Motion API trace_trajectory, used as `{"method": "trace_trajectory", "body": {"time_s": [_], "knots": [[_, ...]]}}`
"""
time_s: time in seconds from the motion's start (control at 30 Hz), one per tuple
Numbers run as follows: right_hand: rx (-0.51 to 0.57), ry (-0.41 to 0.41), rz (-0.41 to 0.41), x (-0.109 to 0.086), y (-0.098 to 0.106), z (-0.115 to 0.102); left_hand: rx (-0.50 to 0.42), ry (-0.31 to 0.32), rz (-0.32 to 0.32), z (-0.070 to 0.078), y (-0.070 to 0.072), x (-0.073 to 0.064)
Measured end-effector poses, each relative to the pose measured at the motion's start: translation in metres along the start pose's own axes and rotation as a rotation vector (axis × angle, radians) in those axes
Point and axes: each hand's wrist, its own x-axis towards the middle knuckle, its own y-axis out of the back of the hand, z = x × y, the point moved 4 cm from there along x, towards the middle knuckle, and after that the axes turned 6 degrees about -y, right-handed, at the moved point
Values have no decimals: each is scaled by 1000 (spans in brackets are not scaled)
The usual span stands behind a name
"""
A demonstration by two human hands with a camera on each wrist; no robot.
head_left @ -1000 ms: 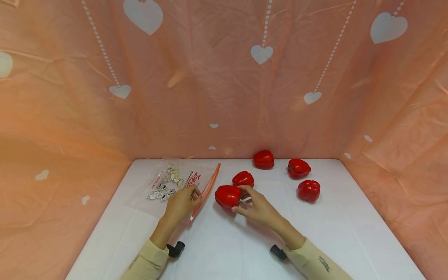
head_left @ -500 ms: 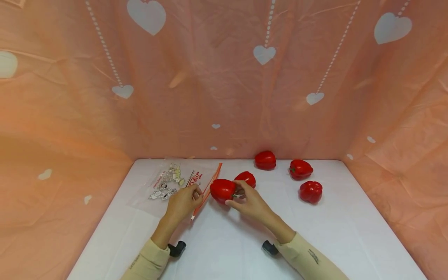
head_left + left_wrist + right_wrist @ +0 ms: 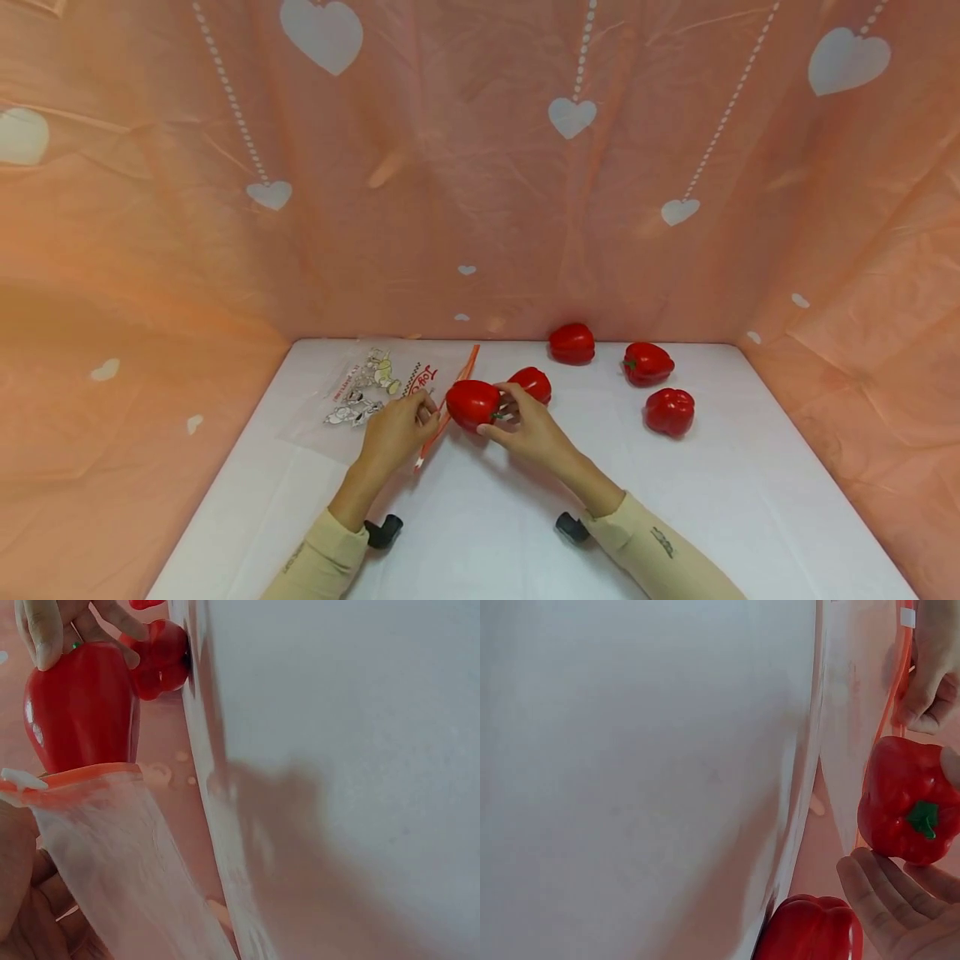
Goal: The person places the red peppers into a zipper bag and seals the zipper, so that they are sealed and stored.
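My left hand (image 3: pixel 396 429) pinches the orange zip edge (image 3: pixel 470 363) of a clear plastic zip bag (image 3: pixel 377 382) with cartoon print. My right hand (image 3: pixel 534 430) holds a red bell pepper (image 3: pixel 472 405) around its stem end, thumb on one side and fingers on the other. In the left wrist view, the pepper's lower end (image 3: pixel 82 720) meets the bag's orange-rimmed mouth; how far inside it reaches is hard to tell. The green stem (image 3: pixel 924 818) faces my right palm in the right wrist view.
Behind my right hand lies another red bell pepper (image 3: pixel 534 384), partly covered. Further peppers rest at the back (image 3: pixel 572 344) and to the right, one pepper (image 3: pixel 648 364) behind another pepper (image 3: pixel 670 412). A peach curtain with hearts (image 3: pixel 420 250) encloses the white table (image 3: pixel 712 508).
My right hand has carried the bell pepper leftward to the bag's zip edge. My left hand keeps its pinch on the bag, and the view has shifted slightly.
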Motion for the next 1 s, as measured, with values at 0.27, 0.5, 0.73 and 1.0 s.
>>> {"method": "trace_trajectory", "body": {"time_s": [0.27, 0.5, 0.73, 1.0], "knots": [[-1, 2, -12, 2, -1, 0, 0, -15, 69, 4, 5, 0], [-3, -11, -15, 5, -3, -1, -16, -16, 99, 7, 8, 0], [38, -45, -7, 10, -6, -2, -34, -34, 115, 10, 11, 0], [74, -63, -17, 14, -10, 1, -53, -57, 128, 13, 12, -2]]}}
